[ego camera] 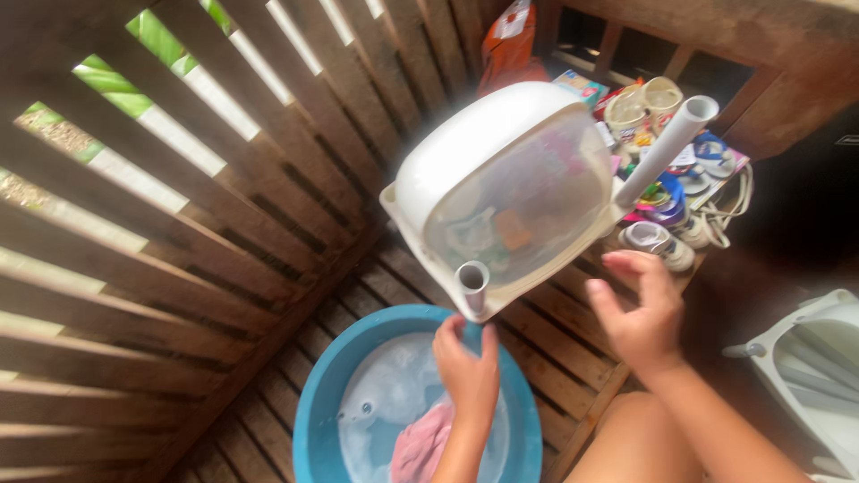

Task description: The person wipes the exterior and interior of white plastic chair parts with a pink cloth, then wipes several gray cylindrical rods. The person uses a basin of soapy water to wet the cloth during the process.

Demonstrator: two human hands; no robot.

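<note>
Your left hand has its fingers clamped on the lower corner of the white tub, just below a white pipe stub. Your right hand hangs beside the tub, fingers apart, touching nothing. The tub is tilted on edge above the blue basin of soapy water and pink cloth. With a one-handed hold, the tub may swing or slip and drop into the basin. The items inside the tub are blurred. The basin's near edge is cut off.
</note>
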